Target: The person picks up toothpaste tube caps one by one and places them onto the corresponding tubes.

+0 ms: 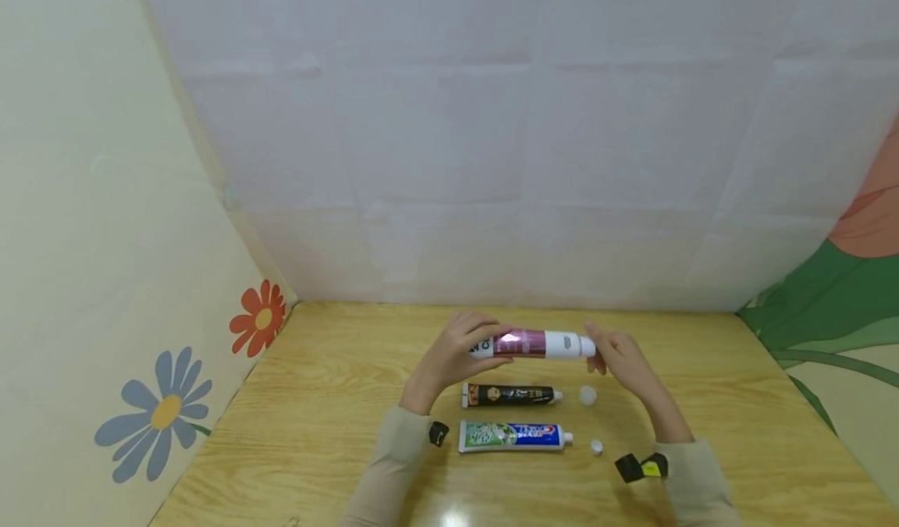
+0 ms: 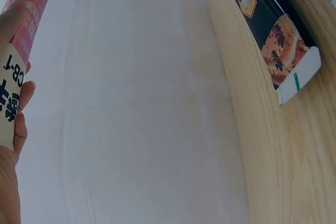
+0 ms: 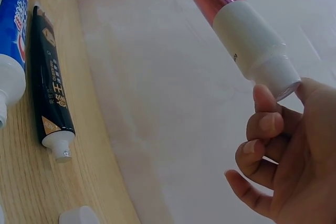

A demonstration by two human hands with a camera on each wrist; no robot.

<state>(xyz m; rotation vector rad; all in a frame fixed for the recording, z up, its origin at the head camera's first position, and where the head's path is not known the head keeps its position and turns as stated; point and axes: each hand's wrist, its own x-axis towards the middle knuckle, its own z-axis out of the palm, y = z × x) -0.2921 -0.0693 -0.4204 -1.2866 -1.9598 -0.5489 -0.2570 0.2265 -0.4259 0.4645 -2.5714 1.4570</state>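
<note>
A pink and white toothpaste tube (image 1: 530,343) is held up above the table, lying roughly level. My left hand (image 1: 455,352) grips its flat end, thumb on the near side and fingers behind. At the other end, the thumb and index finger of my right hand (image 1: 627,361) pinch the white cap (image 3: 275,76), which sits on the tube. The right hand's other fingers are loosely curled below. Under the held tube lies a black toothpaste tube (image 1: 509,395), its white nozzle uncapped. Nearer me is a blue and green toothpaste tube (image 1: 511,436), also uncapped.
Right of the black tube lies a larger white cap (image 1: 588,395). A small white cap (image 1: 596,447) is beside the blue and green tube's nozzle. The wooden table (image 1: 330,402) meets a pale cloth wall (image 1: 435,160) behind, with flowered panels at both sides.
</note>
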